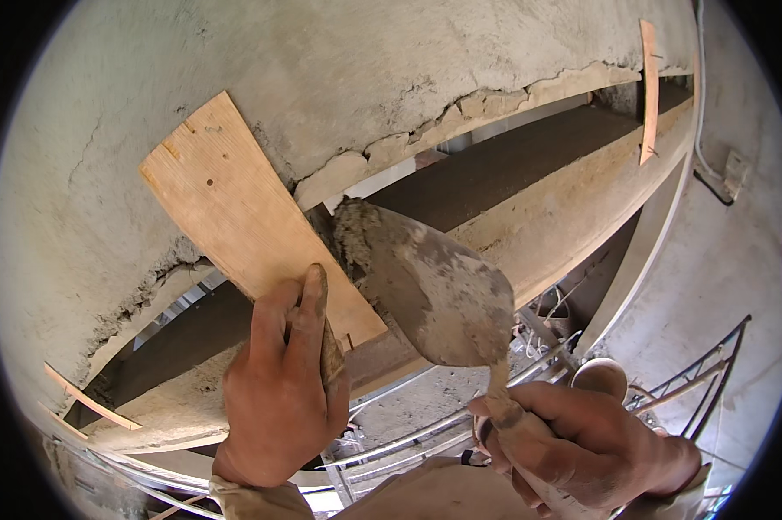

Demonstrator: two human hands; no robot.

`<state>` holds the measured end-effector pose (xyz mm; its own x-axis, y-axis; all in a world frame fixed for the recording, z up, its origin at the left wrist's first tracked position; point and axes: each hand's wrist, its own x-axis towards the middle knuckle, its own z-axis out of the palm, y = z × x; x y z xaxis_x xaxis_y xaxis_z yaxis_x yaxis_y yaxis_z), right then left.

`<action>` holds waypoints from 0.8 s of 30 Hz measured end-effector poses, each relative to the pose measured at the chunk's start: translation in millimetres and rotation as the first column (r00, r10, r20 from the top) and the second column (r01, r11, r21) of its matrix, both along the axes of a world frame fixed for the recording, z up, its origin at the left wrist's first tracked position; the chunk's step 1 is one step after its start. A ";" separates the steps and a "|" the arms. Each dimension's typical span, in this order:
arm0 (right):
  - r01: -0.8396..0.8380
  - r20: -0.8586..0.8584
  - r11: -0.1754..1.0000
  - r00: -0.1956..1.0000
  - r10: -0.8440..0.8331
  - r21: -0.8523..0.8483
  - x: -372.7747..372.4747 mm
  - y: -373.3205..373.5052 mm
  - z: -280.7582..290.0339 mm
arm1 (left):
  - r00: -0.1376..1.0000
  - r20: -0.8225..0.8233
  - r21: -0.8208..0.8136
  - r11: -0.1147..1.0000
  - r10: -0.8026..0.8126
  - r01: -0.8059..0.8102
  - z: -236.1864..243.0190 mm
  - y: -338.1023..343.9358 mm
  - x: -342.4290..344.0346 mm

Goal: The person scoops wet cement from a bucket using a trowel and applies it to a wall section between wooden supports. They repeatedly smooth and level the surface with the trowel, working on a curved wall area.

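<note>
My left hand [283, 390] presses on a wide plywood strip [218, 182] lying across the concrete gap, its fingers curled round a narrow, mortar-smeared piece [330, 351] that I cannot make out clearly. My right hand [586, 446] grips a trowel [439, 295] by its handle. A clump of grey mortar [356, 230] sits at the blade's far end, just right of the plywood, at the opening below a cracked plaster edge [460, 108]. Part of that opening is hidden behind the plywood and blade.
Narrow wood strips stand at right [648, 95] and lower left [92, 394] across the concrete ledge [582, 208]. A cable [701, 113] runs to a wall box [736, 173]. Below are metal rails [694, 381], a round container [599, 377] and a debris-strewn lower surface [408, 403].
</note>
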<state>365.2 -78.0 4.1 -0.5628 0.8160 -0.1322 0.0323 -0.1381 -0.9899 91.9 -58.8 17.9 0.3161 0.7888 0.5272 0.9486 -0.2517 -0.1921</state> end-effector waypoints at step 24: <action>-0.138 0.332 0.796 0.940 -0.083 0.589 -43.3 -30.2 -38.6 | 0.992 -0.121 -0.028 0.998 0.048 -0.051 1.6 -0.1 6.9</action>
<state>321.9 -108.3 -34.6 -0.6000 0.7756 0.1962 0.3592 0.4803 -0.8002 98.8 -59.0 19.5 0.3358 0.8202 0.4632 0.9305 -0.2127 -0.2981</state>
